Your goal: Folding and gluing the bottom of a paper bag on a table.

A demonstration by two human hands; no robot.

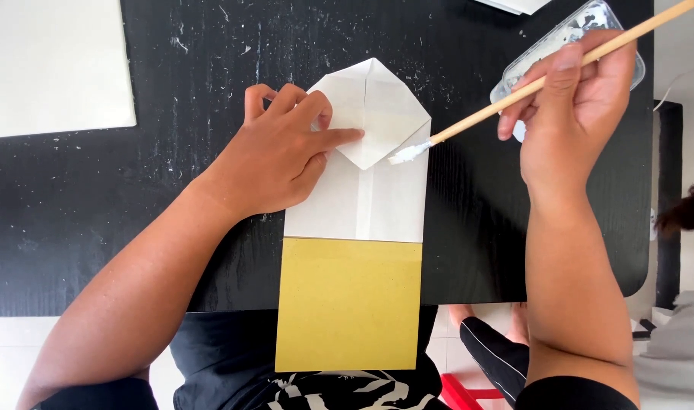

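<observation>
A folded paper piece (362, 190), white in its upper part and gold (349, 304) below, lies on a black table (96, 205) and hangs over the near edge. My left hand (278, 152) presses flat on its left side, index finger stretched onto the folded triangular flap (377, 125). My right hand (571, 106) holds a thin wooden brush (514, 95); its white, wet tip (409, 152) touches the flap's right edge.
A clear plastic dish with white paste (571, 34) sits behind my right hand. A white sheet (54, 64) lies at the far left, another white piece (514, 4) at the top edge. A second person (685, 304) sits at the right.
</observation>
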